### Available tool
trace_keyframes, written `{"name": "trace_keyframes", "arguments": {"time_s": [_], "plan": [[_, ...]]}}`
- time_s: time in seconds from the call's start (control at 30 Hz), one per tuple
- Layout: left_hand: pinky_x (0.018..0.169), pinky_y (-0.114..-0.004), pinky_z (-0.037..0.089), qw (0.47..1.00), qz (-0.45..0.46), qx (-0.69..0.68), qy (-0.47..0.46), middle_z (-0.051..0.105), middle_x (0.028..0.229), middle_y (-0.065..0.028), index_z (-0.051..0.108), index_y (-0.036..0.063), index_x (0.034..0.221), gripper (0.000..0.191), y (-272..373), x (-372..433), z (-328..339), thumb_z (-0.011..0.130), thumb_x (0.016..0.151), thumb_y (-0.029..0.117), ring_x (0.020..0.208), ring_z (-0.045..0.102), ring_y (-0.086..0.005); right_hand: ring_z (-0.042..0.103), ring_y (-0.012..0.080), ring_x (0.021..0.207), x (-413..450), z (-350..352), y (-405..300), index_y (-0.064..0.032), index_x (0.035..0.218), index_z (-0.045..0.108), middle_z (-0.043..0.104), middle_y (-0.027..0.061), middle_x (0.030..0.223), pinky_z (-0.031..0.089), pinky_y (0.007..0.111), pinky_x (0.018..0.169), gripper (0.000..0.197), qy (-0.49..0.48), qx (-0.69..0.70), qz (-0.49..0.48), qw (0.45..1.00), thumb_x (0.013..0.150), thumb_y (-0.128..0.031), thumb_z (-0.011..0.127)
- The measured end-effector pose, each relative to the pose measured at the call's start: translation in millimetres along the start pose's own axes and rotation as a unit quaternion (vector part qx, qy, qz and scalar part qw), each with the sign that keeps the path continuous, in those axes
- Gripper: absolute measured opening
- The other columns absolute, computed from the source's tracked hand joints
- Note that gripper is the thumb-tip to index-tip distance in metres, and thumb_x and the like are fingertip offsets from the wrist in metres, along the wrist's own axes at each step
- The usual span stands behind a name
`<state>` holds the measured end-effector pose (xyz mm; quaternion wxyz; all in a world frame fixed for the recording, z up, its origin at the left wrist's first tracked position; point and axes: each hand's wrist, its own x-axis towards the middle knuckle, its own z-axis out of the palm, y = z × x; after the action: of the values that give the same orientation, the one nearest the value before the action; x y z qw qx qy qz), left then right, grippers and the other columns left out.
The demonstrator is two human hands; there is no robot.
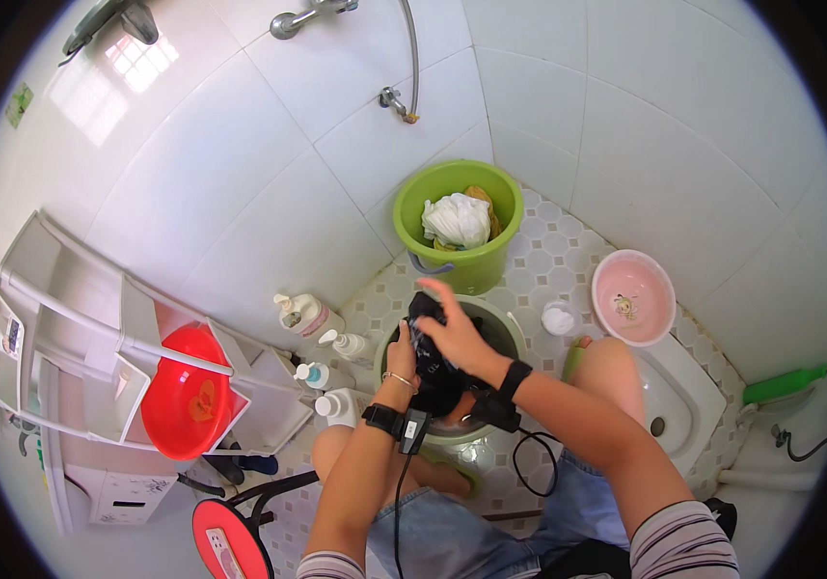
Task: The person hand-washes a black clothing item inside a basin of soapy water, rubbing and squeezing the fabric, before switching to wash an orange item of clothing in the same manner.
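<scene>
My left hand (402, 358) grips a bunched black cloth (433, 362) with pale lettering, held over a round greyish basin (467, 434). My right hand (462, 339) lies against the cloth's far side, its fingers extended and spread apart. The cloth's lower part hangs down into the basin. Something orange-brown shows at the basin's bottom, but I cannot tell what it is. Both wrists wear black straps with small cabled devices. Just beyond the basin stands a green bucket (478, 271) holding a white cloth (457, 219) and a yellowish-brown cloth (482, 194).
Several pump bottles (352, 347) and a capped white bottle (339, 407) line the basin's left. A plastic rack (102, 311) holds a red basin (182, 394). At right are a small bowl of white powder (558, 318), a pink basin (634, 289) and a squat toilet (681, 405).
</scene>
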<state>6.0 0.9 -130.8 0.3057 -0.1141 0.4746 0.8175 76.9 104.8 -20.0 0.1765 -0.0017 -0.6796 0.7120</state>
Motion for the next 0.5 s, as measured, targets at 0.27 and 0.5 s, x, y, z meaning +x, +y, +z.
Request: {"name": "trace_keyframes", "arguments": {"time_s": [0.27,0.5], "plan": [[0.081,-0.037,0.050,0.987,-0.128,-0.085,-0.043,0.061,0.103,-0.0062,0.056,0.0088,0.106,0.039,4,-30,57,0.045,0.091,0.043,0.092,0.060,-0.0198,0.058,0.0373,0.070,14,-29,49,-0.0079,0.079,0.061,0.062,0.0157,0.075,0.047,0.044,0.061,0.020,0.090,-0.366,0.013,0.926,0.079,-0.027,0.056],[0.079,-0.038,0.050,0.979,-0.109,-0.134,-0.105,0.062,0.098,-0.0064,0.056,0.0071,0.100,0.039,-6,-9,8,0.041,0.093,0.043,0.090,0.060,-0.0221,0.058,0.0385,0.068,-8,0,37,-0.0053,0.078,0.060,0.061,0.0183,0.073,0.048,0.046,0.061,0.023,0.038,-0.257,-0.109,0.960,0.081,-0.028,0.055]]}}
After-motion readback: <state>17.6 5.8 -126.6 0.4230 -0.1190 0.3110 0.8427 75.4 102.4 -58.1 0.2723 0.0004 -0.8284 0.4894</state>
